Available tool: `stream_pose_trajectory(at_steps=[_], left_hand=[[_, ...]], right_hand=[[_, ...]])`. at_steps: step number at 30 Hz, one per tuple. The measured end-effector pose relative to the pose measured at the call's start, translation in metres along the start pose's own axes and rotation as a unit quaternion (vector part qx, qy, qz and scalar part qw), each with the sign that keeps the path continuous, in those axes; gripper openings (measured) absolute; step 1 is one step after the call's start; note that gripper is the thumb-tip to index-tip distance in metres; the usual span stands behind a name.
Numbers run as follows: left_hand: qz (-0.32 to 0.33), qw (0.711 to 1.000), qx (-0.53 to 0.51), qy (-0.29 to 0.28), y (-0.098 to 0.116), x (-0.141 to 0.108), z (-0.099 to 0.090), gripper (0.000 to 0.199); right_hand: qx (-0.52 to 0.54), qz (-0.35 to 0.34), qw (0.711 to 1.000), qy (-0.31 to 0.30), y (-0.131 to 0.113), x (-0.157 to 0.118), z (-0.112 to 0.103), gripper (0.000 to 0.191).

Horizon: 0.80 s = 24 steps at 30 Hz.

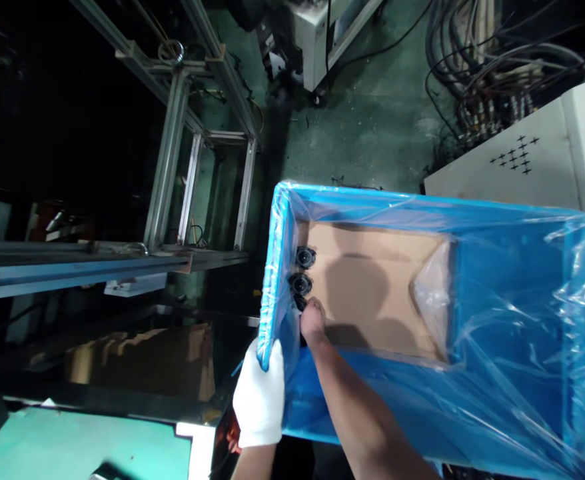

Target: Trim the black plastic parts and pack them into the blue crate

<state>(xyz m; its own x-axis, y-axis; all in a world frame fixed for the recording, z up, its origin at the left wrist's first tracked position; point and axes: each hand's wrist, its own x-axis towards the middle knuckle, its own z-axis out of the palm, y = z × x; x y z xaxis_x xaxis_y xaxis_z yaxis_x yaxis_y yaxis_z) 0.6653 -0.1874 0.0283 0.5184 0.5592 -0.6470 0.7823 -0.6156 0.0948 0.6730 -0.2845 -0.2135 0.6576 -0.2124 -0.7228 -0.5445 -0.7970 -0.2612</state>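
Observation:
A deep blue box (502,293) lined with clear plastic film stands in front of me. On its floor lies a brown cardboard sheet (357,267). Two black round parts with ringed centres, an upper one (305,257) and a lower one (301,285), rest along the sheet's left edge. My left hand (260,397), in a white glove, is closed around the box's left rim over the film. Bare and reaching down inside, my right hand (313,319) has its fingers closed at a third black part (300,303), mostly hidden by the hand.
Metal frame rails (172,153) stand to the left of the box. Beyond it are the green floor (367,127) and a white machine panel (517,160) with cables (467,60). A green-topped surface (82,443) lies at lower left. Loose film (432,287) covers the sheet's right end.

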Motion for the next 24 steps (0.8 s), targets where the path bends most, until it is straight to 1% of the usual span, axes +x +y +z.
stream_pose_trajectory(at_steps=[3,6,9,11,13,15,19,22,24], left_hand=[[-0.006,1.000,-0.002,-0.005,0.001,-0.001,-0.001,0.056],[-0.005,1.000,-0.005,-0.002,0.002,-0.003,-0.001,0.052],[-0.003,1.000,-0.002,0.002,0.001,-0.003,0.001,0.049],[-0.006,1.000,0.002,0.006,0.001,-0.003,0.002,0.049],[-0.008,1.000,0.006,0.008,0.001,-0.003,0.003,0.051],[-0.011,1.000,0.009,0.009,0.003,-0.003,0.002,0.051],[-0.027,0.999,0.016,0.008,0.007,-0.005,0.002,0.050],[-0.028,0.999,0.019,0.017,0.009,-0.005,0.003,0.048],[-0.026,0.999,0.021,0.021,0.009,-0.005,0.003,0.049]], right_hand=[[-0.002,-0.005,1.000,-0.023,0.003,0.002,-0.012,0.036],[-0.005,-0.014,0.998,-0.058,0.022,0.002,-0.025,0.044],[-0.015,-0.011,0.993,-0.117,0.044,-0.006,-0.030,0.038],[-0.025,-0.008,0.988,-0.153,0.050,-0.013,-0.028,0.032],[-0.034,-0.009,0.986,-0.164,0.047,-0.020,-0.023,0.030],[-0.041,-0.008,0.986,-0.160,0.039,-0.024,-0.018,0.032],[-0.053,0.009,0.986,-0.160,0.031,-0.024,-0.012,0.036],[-0.054,0.018,0.985,-0.162,0.032,-0.023,-0.012,0.038],[-0.045,0.022,0.985,-0.165,0.030,-0.025,-0.017,0.038]])
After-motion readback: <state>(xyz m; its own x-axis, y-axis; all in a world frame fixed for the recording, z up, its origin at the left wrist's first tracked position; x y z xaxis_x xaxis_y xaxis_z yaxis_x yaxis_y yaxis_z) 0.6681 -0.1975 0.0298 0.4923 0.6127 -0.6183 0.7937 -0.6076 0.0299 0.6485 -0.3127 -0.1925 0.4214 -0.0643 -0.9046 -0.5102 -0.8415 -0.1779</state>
